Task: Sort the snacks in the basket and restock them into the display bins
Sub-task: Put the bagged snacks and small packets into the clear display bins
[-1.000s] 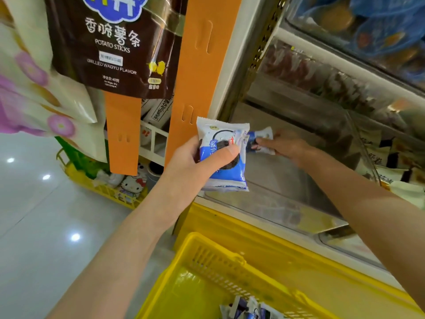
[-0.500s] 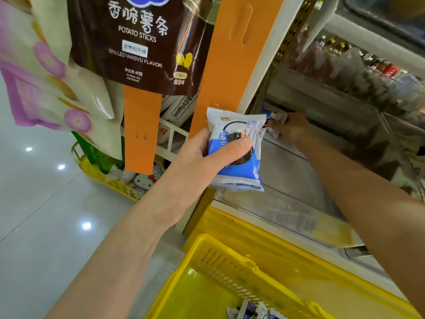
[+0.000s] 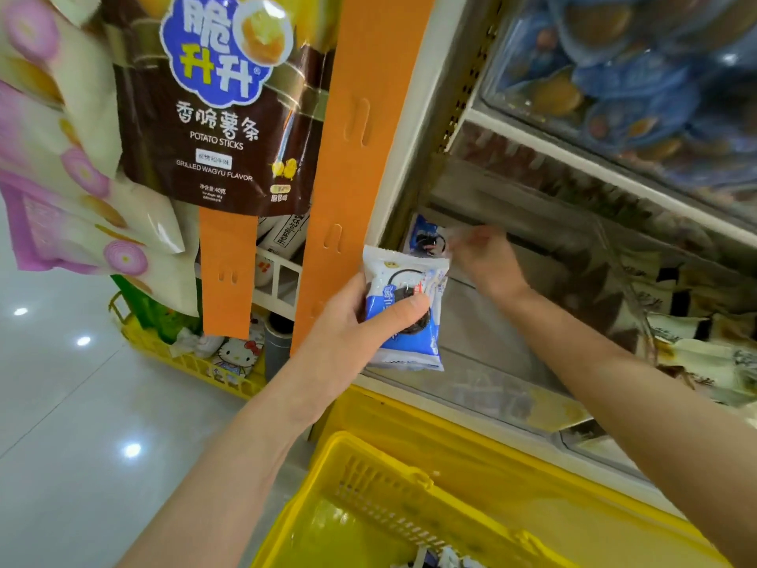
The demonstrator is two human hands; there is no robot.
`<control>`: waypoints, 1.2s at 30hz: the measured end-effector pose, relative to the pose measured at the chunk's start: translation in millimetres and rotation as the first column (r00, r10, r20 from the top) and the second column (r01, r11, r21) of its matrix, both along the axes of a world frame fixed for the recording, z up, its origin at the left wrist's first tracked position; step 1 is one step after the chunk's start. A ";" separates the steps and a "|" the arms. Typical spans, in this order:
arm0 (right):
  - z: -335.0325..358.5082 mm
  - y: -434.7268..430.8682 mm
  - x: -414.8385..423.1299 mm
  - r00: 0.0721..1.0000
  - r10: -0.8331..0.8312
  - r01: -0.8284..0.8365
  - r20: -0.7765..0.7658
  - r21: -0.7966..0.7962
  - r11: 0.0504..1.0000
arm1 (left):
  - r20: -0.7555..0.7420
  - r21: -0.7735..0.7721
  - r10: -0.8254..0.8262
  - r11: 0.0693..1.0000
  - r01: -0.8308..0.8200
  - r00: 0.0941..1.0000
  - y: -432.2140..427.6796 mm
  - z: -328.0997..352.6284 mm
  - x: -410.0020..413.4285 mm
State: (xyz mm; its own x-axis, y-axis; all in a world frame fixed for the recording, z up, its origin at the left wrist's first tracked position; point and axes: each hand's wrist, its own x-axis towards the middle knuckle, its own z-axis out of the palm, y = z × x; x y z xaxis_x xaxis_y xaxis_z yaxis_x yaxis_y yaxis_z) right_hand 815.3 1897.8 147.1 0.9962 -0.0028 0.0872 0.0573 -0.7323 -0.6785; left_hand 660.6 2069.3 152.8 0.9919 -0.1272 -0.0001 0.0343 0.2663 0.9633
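The left hand [image 3: 345, 326] grips blue snack packets [image 3: 413, 342]. The right hand [image 3: 486, 260] is beside a packet [image 3: 424, 233] in the display bin's [image 3: 483, 356] far left corner. Its fingers are too blurred to tell.

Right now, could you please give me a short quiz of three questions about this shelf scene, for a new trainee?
1. True or false: the left hand holds a blue-and-white snack packet in its grip.
2. Which colour is the basket below the hands? A) yellow B) red C) green
3. Fill the gap: the brown hanging bag reads "Potato Sticks, Grilled ____ Flavor".

Key: 1 true; 2 A; 3 Wagyu.
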 end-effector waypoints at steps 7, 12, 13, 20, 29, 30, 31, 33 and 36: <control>50.1 -0.7 -125.1 0.950 0.312 -0.295 -0.003 0.317 0.901 | -0.117 0.106 -0.090 0.989 0.102 0.989 -13.3 0.0 -10.2; 56.9 -9.5 -154.8 0.880 0.421 -0.363 -0.222 0.258 0.895 | -0.170 0.257 -0.192 0.938 0.232 0.967 -19.9 2.0 -17.7; 56.7 -12.4 -156.9 0.876 0.404 -0.339 -0.264 0.260 0.904 | -0.175 0.284 -0.211 0.924 0.254 0.962 -21.0 3.0 -19.4; 53.8 -27.4 -165.3 0.853 0.316 -0.153 -0.415 0.380 0.912 | -0.155 0.345 -0.347 0.858 0.380 0.925 -21.2 3.0 -25.0; 62.5 -36.5 -166.9 0.902 0.340 -0.190 -0.267 0.462 0.866 | 0.022 0.324 0.030 0.945 -0.036 0.999 -8.7 2.6 -10.5; 64.3 -35.2 -167.1 0.893 0.347 -0.209 -0.287 0.418 0.884 | 0.052 0.361 0.033 0.931 -0.049 0.998 -8.3 2.2 -9.6; 64.0 -34.1 -166.1 0.895 0.338 -0.222 -0.292 0.365 0.904 | 0.075 0.395 0.033 0.917 -0.060 0.997 -8.4 1.8 -8.9; 63.7 -30.5 -163.0 0.902 0.309 -0.239 -0.300 0.249 0.939 | 0.121 0.427 0.042 0.900 -0.090 0.992 -10.6 1.3 -7.4; 68.0 -32.3 -146.8 0.915 0.269 -0.221 -0.300 0.184 0.958 | 0.147 0.342 0.148 0.920 -0.190 0.978 -12.6 0.5 -4.4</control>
State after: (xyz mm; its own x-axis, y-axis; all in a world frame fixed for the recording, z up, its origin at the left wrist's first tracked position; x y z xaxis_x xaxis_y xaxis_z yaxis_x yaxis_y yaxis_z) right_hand 668.6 1865.5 215.0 0.9418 0.2564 -0.2173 -0.0138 -0.6164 -0.7873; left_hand 656.2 2056.7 153.3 0.9944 0.0294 0.1019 -0.0986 -0.0985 0.9902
